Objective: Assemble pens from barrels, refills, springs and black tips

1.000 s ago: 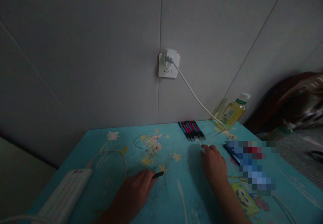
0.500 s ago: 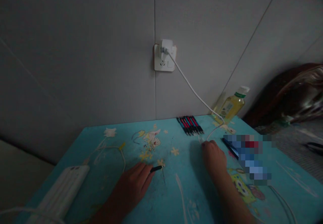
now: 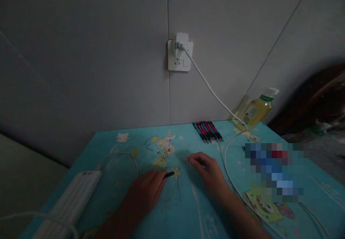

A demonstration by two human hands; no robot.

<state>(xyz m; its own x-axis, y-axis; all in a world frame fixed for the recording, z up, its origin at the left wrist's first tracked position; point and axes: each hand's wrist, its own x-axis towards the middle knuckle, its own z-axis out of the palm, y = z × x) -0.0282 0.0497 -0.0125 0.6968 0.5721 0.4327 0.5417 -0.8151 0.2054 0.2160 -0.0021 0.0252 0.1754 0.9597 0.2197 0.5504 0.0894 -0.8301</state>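
My left hand (image 3: pixel 147 187) is closed around a black pen (image 3: pixel 169 174), whose dark end sticks out to the right past the fingers. The rest of the pen is hidden by the hand. To its right, my right hand (image 3: pixel 206 169) is in a pinch just above the table. A tiny pale tip shows at its fingertips and something dark lies under the fingers, too small to name. Behind the right hand, a row of several pens (image 3: pixel 207 131) with black, red and blue barrels lies side by side near the wall.
A white power strip (image 3: pixel 70 199) lies at left on the blue cartoon-printed table (image 3: pixel 178 210). From the wall charger (image 3: pixel 182 46), a white cable (image 3: pixel 228 156) runs down past my right arm. A bottle of yellow liquid (image 3: pixel 254 111) and a blurred-out blue item (image 3: pixel 272 170) are at right.
My right hand has moved left and nearer, away from the cable and the pens, towards my left hand. The cable now hangs in a wider curve. The view has shifted slightly.
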